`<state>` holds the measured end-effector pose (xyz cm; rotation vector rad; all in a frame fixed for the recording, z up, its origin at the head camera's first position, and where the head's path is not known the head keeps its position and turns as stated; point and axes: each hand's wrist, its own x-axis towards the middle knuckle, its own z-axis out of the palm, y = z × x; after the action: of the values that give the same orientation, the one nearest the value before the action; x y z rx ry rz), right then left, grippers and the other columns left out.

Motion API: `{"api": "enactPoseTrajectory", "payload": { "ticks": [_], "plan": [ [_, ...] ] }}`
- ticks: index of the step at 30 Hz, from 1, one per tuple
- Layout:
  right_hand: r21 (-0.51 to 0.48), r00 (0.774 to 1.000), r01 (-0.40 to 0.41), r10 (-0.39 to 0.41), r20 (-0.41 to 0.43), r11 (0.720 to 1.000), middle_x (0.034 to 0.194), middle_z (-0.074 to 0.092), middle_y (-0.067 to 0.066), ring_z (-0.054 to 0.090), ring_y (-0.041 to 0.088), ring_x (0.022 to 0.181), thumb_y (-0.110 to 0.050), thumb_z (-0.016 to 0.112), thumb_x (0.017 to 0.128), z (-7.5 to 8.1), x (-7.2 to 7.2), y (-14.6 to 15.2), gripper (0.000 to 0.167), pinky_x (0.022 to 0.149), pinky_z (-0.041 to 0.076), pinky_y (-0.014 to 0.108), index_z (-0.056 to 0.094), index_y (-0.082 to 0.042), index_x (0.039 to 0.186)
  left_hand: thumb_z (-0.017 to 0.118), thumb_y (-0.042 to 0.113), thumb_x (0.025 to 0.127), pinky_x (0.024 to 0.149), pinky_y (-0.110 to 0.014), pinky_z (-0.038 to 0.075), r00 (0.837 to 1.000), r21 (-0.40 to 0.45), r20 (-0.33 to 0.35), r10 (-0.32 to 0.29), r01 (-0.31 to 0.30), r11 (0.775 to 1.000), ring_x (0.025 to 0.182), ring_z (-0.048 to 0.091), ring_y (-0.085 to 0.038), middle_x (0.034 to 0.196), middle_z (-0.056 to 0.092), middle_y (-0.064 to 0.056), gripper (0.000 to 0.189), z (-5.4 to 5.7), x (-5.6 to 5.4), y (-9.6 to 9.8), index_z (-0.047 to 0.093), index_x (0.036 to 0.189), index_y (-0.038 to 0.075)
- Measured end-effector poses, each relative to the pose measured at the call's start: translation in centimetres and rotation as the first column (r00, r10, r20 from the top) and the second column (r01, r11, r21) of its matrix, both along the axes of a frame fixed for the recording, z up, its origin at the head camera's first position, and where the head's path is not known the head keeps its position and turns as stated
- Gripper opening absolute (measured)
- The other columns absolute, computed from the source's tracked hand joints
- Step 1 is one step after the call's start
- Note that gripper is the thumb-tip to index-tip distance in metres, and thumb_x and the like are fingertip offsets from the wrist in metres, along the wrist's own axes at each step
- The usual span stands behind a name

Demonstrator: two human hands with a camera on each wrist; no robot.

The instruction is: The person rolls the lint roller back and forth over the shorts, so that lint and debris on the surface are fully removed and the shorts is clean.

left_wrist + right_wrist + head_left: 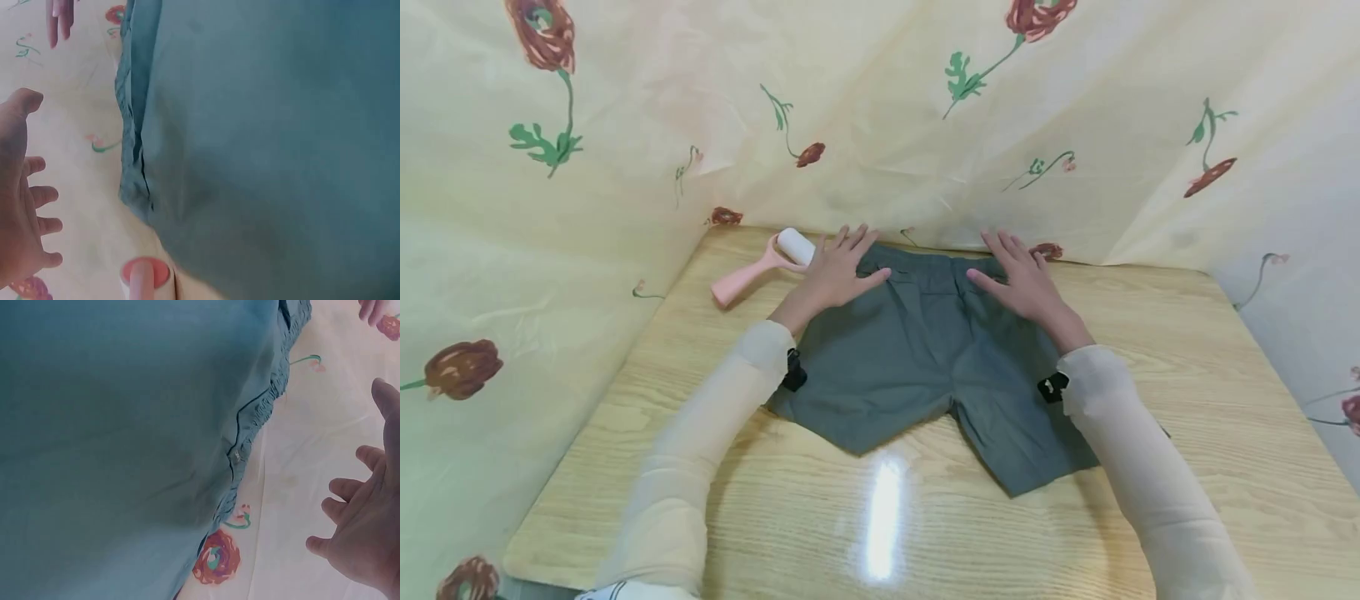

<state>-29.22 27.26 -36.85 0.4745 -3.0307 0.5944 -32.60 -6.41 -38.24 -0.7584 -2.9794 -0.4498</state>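
Nearest me, at the lower middle of the head view, bright glare (pixel 883 521) crosses the wooden table (pixel 790 500). The grey-green shorts (pixel 872 358) lie spread at the centre, legs pointing down the frame, with shallow creases above the crotch. Farther up, over the two ends of the waistband (pixel 928 262), I have the left hand (pixel 837 273) and the right hand (pixel 1022 282): both empty, fingers spread, and in the wrist views they look raised off the fabric. For this cloth, I judge light, level palms drawn evenly outward would work best; hooked fingertips could ruck the gathered elastic. Just beside the left hand, upper left of centre, lies a pink lint roller (pixel 748 282); I would avoid nudging it. Behind hangs a flowered sheet (pixel 880 183).
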Motion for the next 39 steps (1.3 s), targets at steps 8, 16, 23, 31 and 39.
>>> {"api": "enactPoseTrajectory", "payload": {
  "ticks": [8,16,23,31,39],
  "plan": [
    [-0.028,0.999,-0.035,0.036,0.026,0.999,0.171,0.010,0.018,0.007,0.040,0.158,-0.054,0.053,0.103,0.4,0.7,2.0,0.080,0.119,0.004,0.070,0.015,-0.022,0.166,0.046,0.060,0.102,0.121,-0.068,0.008,0.997,-0.017,-0.023,0.068,-0.069,0.998,0.157,0.015,-0.040,0.171,0.019,-0.012,0.078,0.0,-0.2,-4.2,0.018,0.165,0.025],
    [0.030,0.993,-0.072,0.069,0.095,0.997,0.171,0.009,0.018,0.009,0.045,0.156,-0.050,0.057,0.102,0.1,1.0,4.3,0.082,0.119,0.009,0.070,0.015,-0.022,0.166,0.054,0.053,0.100,0.117,-0.067,0.021,0.989,0.076,-0.041,0.144,-0.141,0.987,0.149,0.030,-0.045,0.163,0.032,-0.021,0.077,-0.2,-0.5,-10.0,0.026,0.162,0.016],
    [0.099,0.983,-0.111,0.095,0.157,0.989,0.169,0.012,0.025,0.018,0.053,0.151,-0.050,0.061,0.099,-0.9,1.7,6.1,0.084,0.116,0.016,0.072,0.021,-0.016,0.165,0.058,0.045,0.102,0.114,-0.068,0.023,0.981,0.035,-0.027,0.194,-0.193,0.981,0.145,0.036,-0.045,0.155,0.043,-0.024,0.071,-1.1,-0.1,-14.3,0.034,0.159,0.009],
    [0.152,0.968,-0.149,0.113,0.222,0.977,0.168,0.015,0.025,0.021,0.054,0.149,-0.053,0.066,0.095,-1.9,2.5,8.2,0.087,0.113,0.023,0.072,0.026,-0.015,0.163,0.059,0.044,0.102,0.110,-0.065,0.032,0.980,0.036,0.040,0.194,-0.195,0.980,0.130,0.049,-0.050,0.139,0.055,-0.032,0.074,-1.5,0.4,-16.8,0.033,0.158,0.003],
    [0.160,0.944,-0.179,0.123,0.306,0.971,0.168,0.013,0.026,0.018,0.056,0.149,-0.054,0.065,0.095,-3.3,3.1,9.2,0.090,0.113,0.025,0.071,0.024,-0.013,0.164,0.064,0.029,0.101,0.070,-0.045,0.043,0.987,0.085,0.035,0.159,-0.161,0.983,0.076,0.055,-0.032,0.090,0.063,-0.018,0.054,-2.3,0.4,-17.4,0.051,0.144,-0.001]
  ]
}}
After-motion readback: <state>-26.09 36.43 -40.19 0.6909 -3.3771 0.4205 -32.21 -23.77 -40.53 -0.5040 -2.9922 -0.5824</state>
